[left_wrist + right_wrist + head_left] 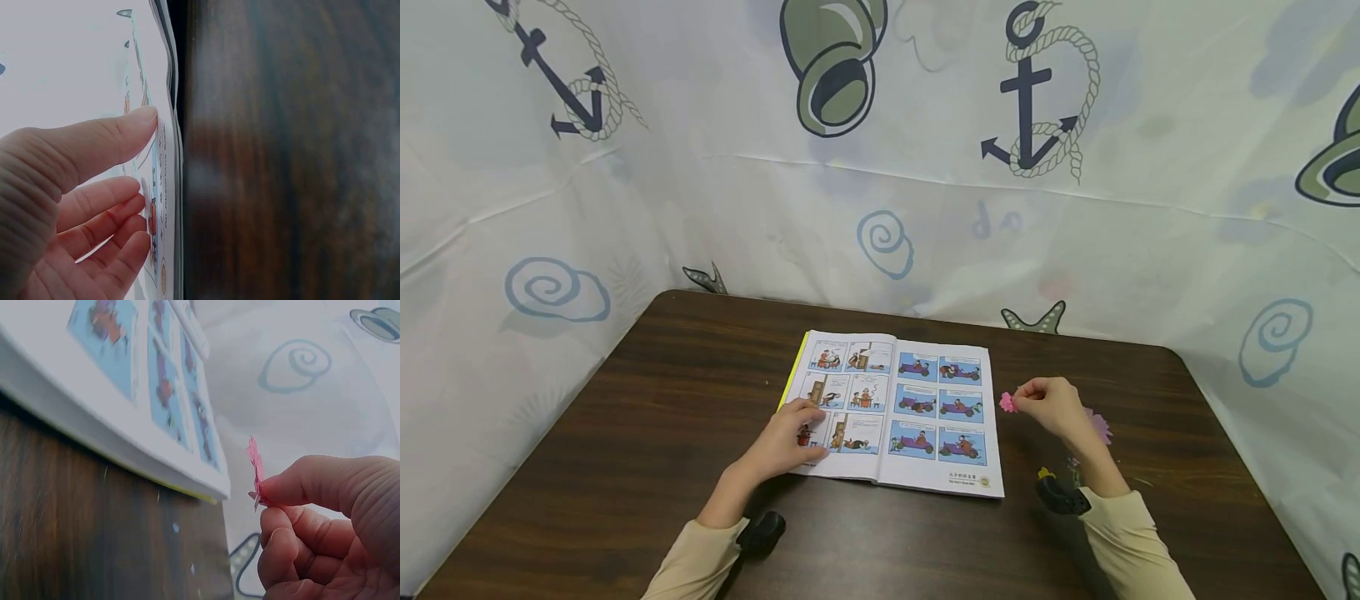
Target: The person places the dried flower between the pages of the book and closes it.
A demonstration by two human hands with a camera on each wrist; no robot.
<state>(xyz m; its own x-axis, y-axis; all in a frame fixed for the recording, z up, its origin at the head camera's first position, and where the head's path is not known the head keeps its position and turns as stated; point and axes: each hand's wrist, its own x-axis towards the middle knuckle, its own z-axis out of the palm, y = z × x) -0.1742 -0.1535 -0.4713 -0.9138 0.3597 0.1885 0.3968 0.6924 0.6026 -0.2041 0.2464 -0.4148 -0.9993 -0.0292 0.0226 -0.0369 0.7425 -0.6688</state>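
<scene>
An open comic book lies on the table, with coloured picture panels on both pages. My left hand rests on the lower left part of its left page. In the left wrist view the thumb and fingers are loosely bent over the page and hold nothing. Just right of the book, my right hand pinches a small pink flower between thumb and fingertips. The right wrist view has this flower edge-on, thin and flat, held off the table.
A pale purple flower lies on the dark wooden table, partly hidden behind the right wrist. Something small and yellow shows by the black right wrist camera. A patterned curtain surrounds the table's back and sides.
</scene>
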